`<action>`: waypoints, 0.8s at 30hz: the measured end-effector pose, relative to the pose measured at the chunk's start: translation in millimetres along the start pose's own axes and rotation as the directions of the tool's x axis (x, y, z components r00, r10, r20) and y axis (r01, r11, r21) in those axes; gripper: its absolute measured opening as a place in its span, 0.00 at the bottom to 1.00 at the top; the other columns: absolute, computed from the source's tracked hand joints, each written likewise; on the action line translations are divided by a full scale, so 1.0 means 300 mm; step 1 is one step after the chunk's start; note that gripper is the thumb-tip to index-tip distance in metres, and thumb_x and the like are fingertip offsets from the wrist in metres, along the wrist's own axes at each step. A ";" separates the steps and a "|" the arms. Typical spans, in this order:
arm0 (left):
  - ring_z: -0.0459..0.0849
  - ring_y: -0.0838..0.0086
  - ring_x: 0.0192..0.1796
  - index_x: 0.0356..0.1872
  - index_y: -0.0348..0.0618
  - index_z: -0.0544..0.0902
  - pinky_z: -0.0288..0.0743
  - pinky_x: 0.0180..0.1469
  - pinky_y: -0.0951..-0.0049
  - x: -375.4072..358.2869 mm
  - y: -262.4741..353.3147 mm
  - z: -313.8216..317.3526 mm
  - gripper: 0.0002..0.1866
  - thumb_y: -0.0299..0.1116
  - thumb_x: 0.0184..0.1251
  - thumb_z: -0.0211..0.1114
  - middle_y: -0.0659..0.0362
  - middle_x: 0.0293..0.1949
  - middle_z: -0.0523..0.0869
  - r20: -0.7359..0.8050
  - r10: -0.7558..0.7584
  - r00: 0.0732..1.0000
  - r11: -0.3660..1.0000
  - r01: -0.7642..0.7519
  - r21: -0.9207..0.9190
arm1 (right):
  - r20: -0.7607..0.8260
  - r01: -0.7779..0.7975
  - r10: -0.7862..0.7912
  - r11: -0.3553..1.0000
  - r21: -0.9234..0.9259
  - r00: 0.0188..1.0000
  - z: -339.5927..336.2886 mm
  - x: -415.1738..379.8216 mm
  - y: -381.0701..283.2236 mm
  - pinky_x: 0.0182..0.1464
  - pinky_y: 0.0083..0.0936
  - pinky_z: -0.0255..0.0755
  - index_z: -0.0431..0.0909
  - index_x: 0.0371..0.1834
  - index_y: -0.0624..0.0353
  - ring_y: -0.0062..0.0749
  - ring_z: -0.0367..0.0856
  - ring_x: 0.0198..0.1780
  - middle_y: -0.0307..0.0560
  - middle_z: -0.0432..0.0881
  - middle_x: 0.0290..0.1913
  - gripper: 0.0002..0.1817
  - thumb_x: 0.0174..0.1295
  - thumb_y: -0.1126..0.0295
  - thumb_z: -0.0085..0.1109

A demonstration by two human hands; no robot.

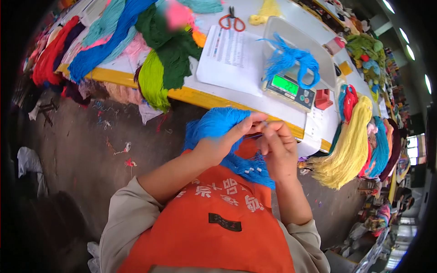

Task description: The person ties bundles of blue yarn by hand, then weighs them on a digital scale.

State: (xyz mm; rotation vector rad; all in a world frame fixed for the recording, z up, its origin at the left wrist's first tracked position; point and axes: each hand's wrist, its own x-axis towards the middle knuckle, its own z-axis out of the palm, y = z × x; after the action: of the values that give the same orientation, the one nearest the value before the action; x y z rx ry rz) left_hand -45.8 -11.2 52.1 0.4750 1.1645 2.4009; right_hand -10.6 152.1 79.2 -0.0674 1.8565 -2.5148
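Observation:
A bright blue yarn hank (218,122) lies against my left hand (230,139), with more of it hanging in front of the orange apron (218,232). The thumb and fingers of my left hand are closed near the hank's right side. Close beside it, my right hand (278,145) pinches, its fingertips almost meeting the left ones. A thin blue strand runs between the two hands. Just beyond them, a smaller blue yarn bundle (293,61) rests on the digital scale (289,88), whose green display is lit.
Red-handled scissors (232,22) and a printed sheet (232,59) lie on the white table with a yellow edge (195,98). A red block (323,99) stands beside the scale. Dark green yarn (168,54) drapes at left, pale yellow yarn (348,145) at right. Scraps dot the floor.

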 end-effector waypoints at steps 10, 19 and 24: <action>0.75 0.65 0.68 0.68 0.30 0.72 0.66 0.72 0.65 -0.015 -0.011 -0.011 0.29 0.47 0.83 0.49 0.48 0.68 0.76 0.005 0.064 0.998 0.989 -0.064 0.131 | 0.057 -0.014 0.028 0.973 -0.231 0.998 0.019 0.014 0.054 0.36 0.13 0.64 0.78 0.45 0.58 0.10 0.69 0.33 0.30 0.79 0.38 0.03 0.71 0.74 0.60; 0.82 0.68 0.59 0.52 0.34 0.83 0.74 0.62 0.66 -0.020 0.002 -0.099 0.13 0.32 0.76 0.58 0.50 0.55 0.85 -0.041 0.177 0.983 0.955 -0.162 0.248 | 0.144 -0.301 0.313 0.948 -0.100 0.939 0.031 0.031 0.006 0.33 0.15 0.67 0.77 0.44 0.57 0.15 0.72 0.29 0.37 0.80 0.35 0.05 0.75 0.69 0.53; 0.86 0.76 0.35 0.40 0.35 0.84 0.78 0.38 0.79 -0.103 0.074 -0.157 0.09 0.30 0.75 0.59 0.54 0.37 0.88 -0.127 -0.084 0.988 0.983 0.103 0.154 | 0.446 -0.214 0.449 0.849 -0.483 0.774 0.010 0.069 -0.095 0.35 0.15 0.68 0.77 0.44 0.59 0.15 0.75 0.33 0.35 0.77 0.34 0.11 0.78 0.63 0.52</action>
State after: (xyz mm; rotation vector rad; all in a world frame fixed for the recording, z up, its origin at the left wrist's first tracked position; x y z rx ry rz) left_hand -46.9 -70.2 38.6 0.3208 1.4074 2.2925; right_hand -30.8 156.9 107.8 -0.3746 1.8806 -1.6023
